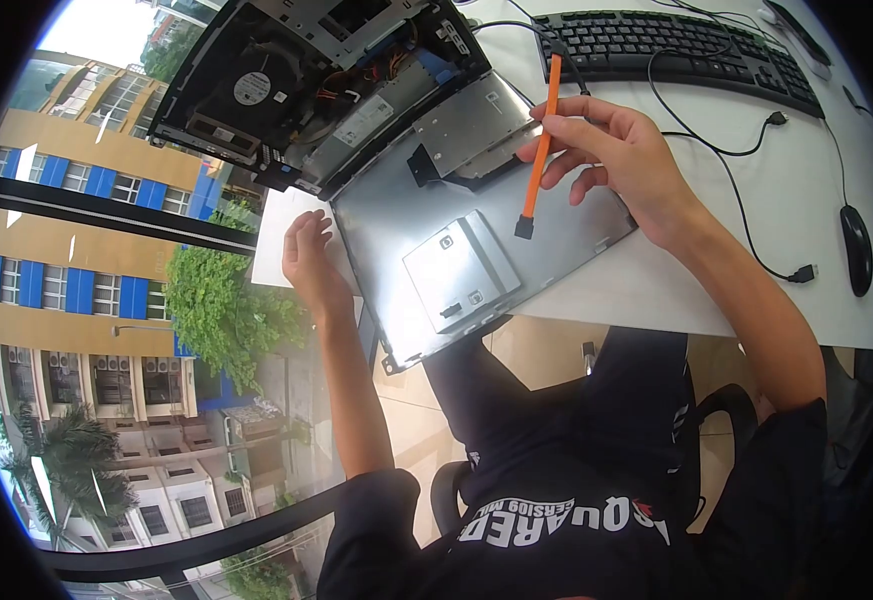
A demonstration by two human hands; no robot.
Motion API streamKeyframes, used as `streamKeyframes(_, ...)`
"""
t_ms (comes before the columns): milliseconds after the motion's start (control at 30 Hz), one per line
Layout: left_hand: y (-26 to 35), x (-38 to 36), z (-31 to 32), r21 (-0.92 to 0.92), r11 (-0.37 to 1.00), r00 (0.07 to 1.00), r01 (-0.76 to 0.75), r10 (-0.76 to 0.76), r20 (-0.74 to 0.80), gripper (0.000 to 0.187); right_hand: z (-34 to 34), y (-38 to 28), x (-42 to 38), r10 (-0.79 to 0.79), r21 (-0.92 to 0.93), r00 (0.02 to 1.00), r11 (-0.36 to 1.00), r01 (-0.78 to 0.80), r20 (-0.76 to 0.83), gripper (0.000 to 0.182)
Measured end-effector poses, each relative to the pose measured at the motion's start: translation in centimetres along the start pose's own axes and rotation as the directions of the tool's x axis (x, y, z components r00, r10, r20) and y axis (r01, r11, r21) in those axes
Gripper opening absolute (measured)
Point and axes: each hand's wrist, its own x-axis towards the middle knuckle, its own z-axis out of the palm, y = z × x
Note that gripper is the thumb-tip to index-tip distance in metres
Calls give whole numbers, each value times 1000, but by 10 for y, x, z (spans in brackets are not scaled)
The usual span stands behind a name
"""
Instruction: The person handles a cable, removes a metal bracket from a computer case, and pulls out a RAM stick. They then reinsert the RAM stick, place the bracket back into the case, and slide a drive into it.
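My right hand (621, 160) pinches an orange SATA cable (539, 160) near its middle, with thumb and fingers closed around it. The cable hangs at a slant, its black plug (524, 228) at the lower end, over a shiny metal side panel (376, 240). At the panel's left edge, my left hand (308, 255) has loosely bent fingers and nothing visible in it. Beyond the panel stands an opened computer case (286, 130), showing a fan and wiring inside. A metal optical drive (471, 125) lies on the panel's far part.
A black keyboard (656, 48) lies at the back right of the white table (806, 180). Black cables with plugs (804, 273) and a mouse (857, 250) are on the right. A window with a dark frame bar (106, 212) is on the left.
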Motion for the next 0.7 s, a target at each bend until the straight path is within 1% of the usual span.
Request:
streamKeyframes(167,0,-2,1,-6,1000,1000,-9,9,-4,26,0,3,-1,-14,5,1000,1000,14,-13,35)
streamKeyframes(267,-1,-3,0,1,1000,1000,-14,14,-5,24,-5,5,2,-38,6,999,999,38,34,36)
streamKeyframes(367,0,-3,1,8,1000,1000,-17,17,-7,23,-2,4,1,-60,50,996,997,57,61,34)
streamKeyframes(467,1,-4,2,10,1000,1000,-19,19,-10,23,4,7,-1,-55,49,998,997,54,19,32)
streamKeyframes(567,2,-5,3,18,1000,1000,-17,17,-13,23,3,4,-1,-26,67,999,997,25,19,31)
streamKeyframes(667,1,-4,2,17,1000,1000,-20,20,-12,23,-1,7,2,-54,19,998,998,53,40,33)
streamKeyframes(700,1,-4,1,16,1000,1000,-23,24,-9,23,-3,6,2,-33,32,997,999,31,73,33)
